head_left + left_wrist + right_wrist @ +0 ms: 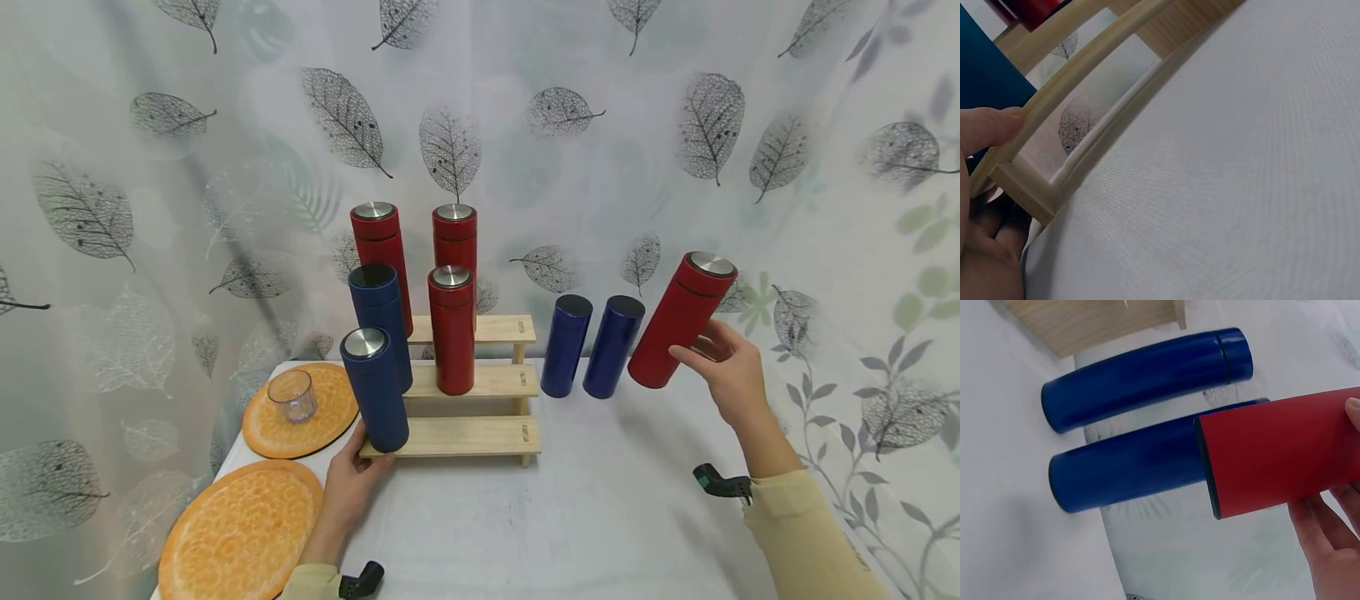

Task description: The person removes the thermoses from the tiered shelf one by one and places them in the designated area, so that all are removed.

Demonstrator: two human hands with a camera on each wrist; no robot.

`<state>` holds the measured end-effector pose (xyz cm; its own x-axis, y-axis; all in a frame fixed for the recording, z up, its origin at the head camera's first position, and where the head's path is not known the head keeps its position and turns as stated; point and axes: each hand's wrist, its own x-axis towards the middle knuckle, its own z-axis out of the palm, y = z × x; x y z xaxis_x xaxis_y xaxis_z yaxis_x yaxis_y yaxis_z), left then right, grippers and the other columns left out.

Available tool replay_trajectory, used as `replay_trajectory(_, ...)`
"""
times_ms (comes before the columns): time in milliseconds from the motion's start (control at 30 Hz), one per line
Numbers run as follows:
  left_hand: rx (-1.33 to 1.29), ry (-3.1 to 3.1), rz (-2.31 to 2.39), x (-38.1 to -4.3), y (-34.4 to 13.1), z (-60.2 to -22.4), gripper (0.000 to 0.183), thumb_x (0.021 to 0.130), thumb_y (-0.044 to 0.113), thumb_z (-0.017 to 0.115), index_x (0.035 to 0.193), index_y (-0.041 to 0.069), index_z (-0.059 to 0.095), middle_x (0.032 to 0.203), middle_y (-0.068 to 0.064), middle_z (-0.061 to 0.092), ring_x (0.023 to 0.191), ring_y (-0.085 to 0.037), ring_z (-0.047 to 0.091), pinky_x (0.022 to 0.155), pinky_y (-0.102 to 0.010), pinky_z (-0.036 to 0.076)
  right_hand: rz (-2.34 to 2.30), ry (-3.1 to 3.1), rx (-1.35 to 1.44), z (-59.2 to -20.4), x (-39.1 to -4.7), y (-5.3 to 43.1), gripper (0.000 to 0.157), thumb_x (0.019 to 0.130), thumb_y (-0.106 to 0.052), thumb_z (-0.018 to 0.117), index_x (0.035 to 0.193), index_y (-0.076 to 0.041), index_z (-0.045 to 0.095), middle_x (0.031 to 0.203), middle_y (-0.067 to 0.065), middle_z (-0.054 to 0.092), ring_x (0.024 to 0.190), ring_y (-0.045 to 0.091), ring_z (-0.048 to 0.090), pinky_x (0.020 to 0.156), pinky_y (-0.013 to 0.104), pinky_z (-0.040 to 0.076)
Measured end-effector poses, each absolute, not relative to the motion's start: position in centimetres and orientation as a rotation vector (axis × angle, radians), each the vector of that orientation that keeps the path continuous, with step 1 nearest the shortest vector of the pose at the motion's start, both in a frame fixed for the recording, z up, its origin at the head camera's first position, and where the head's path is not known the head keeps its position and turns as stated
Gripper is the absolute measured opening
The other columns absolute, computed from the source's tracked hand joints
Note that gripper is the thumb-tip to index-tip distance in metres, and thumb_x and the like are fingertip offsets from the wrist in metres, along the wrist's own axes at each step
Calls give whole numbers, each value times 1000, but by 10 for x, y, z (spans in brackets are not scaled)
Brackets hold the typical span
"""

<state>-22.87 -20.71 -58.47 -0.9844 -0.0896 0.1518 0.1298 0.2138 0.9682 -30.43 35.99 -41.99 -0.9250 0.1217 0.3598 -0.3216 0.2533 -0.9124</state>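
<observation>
My right hand [723, 367] grips a red thermos flask [678, 321] with a silver lid, tilted and raised off the table. In the right wrist view its dark base points toward two blue flasks. My left hand [356, 479] holds the front left corner of a three-step wooden rack [465, 437]; the left wrist view shows the thumb [997, 125] on the board's edge, the other fingers partly hidden. On the bottom step stands a blue flask [375, 392]. The middle step bears a dark-lidded blue flask [384, 312] and a red flask [452, 333]. Two red flasks [384, 242] stand on top.
Two blue flasks [566, 346] stand on the white table [600, 500] right of the rack. At the left lie two round orange mats [240, 533], the farther one under a clear cup [294, 396]. A leaf-print curtain [525, 167] hangs behind.
</observation>
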Motion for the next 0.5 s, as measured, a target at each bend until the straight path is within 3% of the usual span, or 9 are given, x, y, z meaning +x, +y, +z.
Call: replay_trajectory(500, -37, -2256, -1936, -231, -208, -587, 85, 100, 8, 80, 170, 4, 32, 171, -19, 37, 147, -34, 48, 97, -14, 50, 1554, -2280, 36, -432, -315, 370, 65, 101, -23, 80, 161, -18, 55, 144, -5, 63, 124, 11, 59, 91, 14, 53)
